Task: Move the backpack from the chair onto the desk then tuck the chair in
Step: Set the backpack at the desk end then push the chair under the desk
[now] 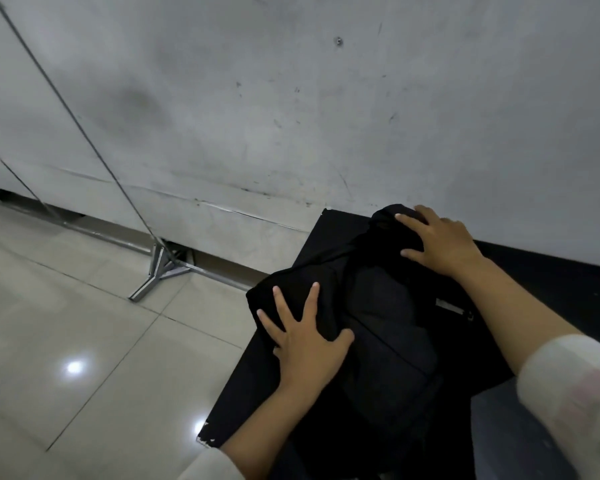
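Observation:
A black backpack (388, 317) lies flat on the black desk (319, 233), at the desk's left end next to the wall. My left hand (302, 334) rests palm down on the bag's near left corner, fingers spread. My right hand (440, 240) presses on the bag's far top end, fingers apart and curled slightly over the fabric. Neither hand closes around the bag. The chair is out of view.
A grey scuffed wall (291, 98) runs behind the desk. A metal stand foot (160, 268) with thin rods rises from the tiled floor (66, 323) to the left. The desk's near left corner (205, 439) is chipped. A grey surface (492, 427) shows at the lower right.

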